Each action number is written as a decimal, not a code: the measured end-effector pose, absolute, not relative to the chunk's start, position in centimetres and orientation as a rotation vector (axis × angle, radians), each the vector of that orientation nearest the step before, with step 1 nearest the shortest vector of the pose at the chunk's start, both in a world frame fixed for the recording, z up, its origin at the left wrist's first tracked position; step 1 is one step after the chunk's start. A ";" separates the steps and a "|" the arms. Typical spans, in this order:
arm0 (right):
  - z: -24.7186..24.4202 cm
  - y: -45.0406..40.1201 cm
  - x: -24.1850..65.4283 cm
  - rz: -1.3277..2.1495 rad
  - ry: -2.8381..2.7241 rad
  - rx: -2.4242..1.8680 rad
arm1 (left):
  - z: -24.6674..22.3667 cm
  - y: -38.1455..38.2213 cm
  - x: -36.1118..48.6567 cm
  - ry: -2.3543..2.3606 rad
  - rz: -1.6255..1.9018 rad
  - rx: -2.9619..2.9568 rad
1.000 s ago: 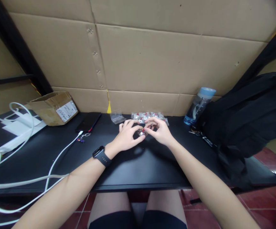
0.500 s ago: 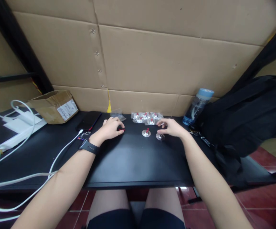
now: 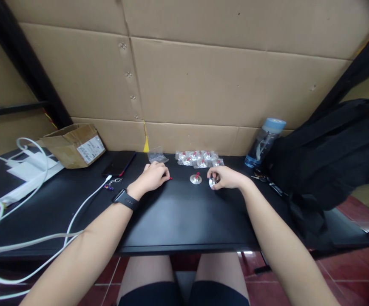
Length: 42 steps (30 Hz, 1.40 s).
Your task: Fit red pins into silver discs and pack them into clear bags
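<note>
My right hand [image 3: 225,177] is closed on the edge of a small silver disc [image 3: 212,182] with a raised centre, like a finger cymbal, tilted up from the table. To its left a similar silver disc [image 3: 195,179] lies flat, with a red loop standing from its middle. My left hand [image 3: 154,175], with a black watch on the wrist, pinches a small red piece [image 3: 171,178]; most of it is hidden by the fingers. Behind the hands, several like discs with red loops lie in clear plastic bags [image 3: 193,158].
An empty-looking clear bag [image 3: 157,155] lies behind my left hand. At left are a phone [image 3: 118,163], a cardboard box [image 3: 76,146] and white cables [image 3: 85,199]. A water bottle [image 3: 262,142] and a black backpack [image 3: 327,153] stand at right. Cardboard walls the back.
My right fingers have closed on the disc and tilted it up from the table. The left hand has shifted slightly right and toward me with the red piece.
</note>
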State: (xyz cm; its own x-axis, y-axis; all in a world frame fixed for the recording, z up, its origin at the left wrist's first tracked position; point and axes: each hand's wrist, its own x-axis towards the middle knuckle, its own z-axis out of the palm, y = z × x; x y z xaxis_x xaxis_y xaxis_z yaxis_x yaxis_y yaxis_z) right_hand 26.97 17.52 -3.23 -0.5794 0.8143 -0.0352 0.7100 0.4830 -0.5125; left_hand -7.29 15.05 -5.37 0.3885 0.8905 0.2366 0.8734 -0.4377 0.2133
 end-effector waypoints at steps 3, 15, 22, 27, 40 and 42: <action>-2.6 17.0 26.9 0.597 -2.617 -1.271 | -5.1 14.6 -6.3 1.605 0.555 2.548; -1.7 14.8 25.0 0.439 -2.718 -1.208 | -2.7 12.7 -4.1 1.514 0.909 2.445; -1.8 14.3 23.4 0.809 -2.385 -0.762 | -3.0 12.2 -3.1 1.472 0.884 2.409; -2.3 14.0 22.1 1.086 -2.097 -0.655 | -3.1 11.7 -2.1 1.272 0.977 2.311; -1.8 13.7 21.9 0.780 -2.108 -0.519 | -1.7 9.7 -1.0 1.308 1.014 2.534; -1.9 13.7 21.9 0.789 -2.109 -0.518 | -1.7 9.5 -0.8 1.307 1.024 2.558</action>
